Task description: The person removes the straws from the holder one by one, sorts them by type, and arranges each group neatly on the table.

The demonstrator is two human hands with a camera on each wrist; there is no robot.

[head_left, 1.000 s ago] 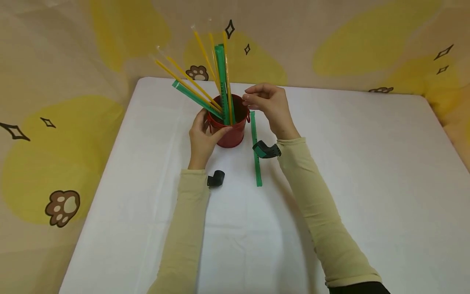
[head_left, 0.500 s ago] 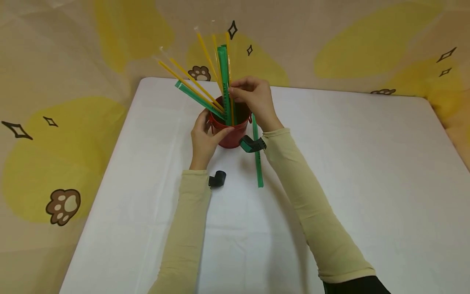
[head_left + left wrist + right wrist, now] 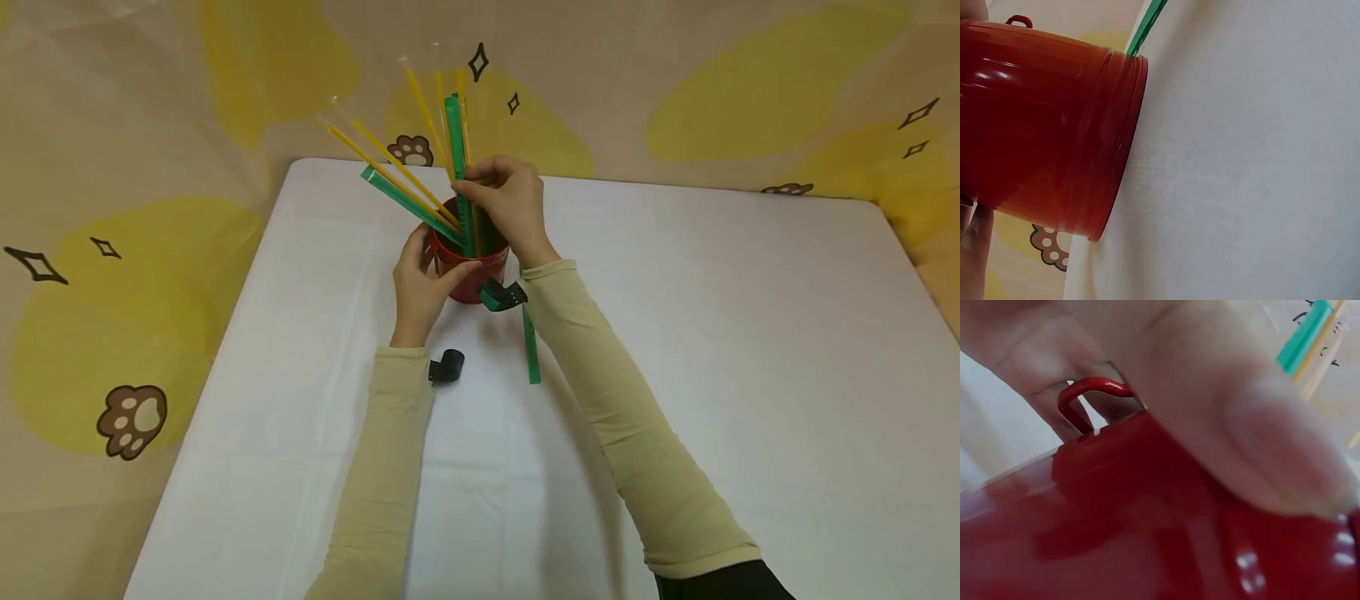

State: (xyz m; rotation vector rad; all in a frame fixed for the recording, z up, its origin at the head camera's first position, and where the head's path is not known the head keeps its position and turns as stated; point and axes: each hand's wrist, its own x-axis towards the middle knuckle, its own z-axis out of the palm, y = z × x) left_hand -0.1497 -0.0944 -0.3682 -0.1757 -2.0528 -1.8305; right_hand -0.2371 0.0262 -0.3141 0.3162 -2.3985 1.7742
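My left hand (image 3: 420, 287) holds a small red bucket (image 3: 467, 292) at its left side, thumb along the front of the rim. In the right wrist view that thumb (image 3: 1272, 437) lies large over the red wall, with a loop handle (image 3: 1082, 394) behind it. Yellow straws (image 3: 367, 157) in clear wrappers and slim green packets (image 3: 405, 194) lean inside the bucket. Over its mouth my right hand (image 3: 510, 204) pinches an upright green packet (image 3: 454, 125) partway up between thumb and fingers. The left wrist view shows the bucket's base (image 3: 1110, 144) on the white table.
Another green packet (image 3: 531, 342) lies on the white table (image 3: 712, 358), partly under my right wrist. A small black camera (image 3: 447, 367) sits on my left wrist, another (image 3: 501, 296) on the right, close before the bucket. Behind the table hangs a patterned cloth (image 3: 600, 75).
From right of the bucket, my right hand has moved left over its mouth and now pinches the upright green packet. My left hand keeps its hold on the bucket.
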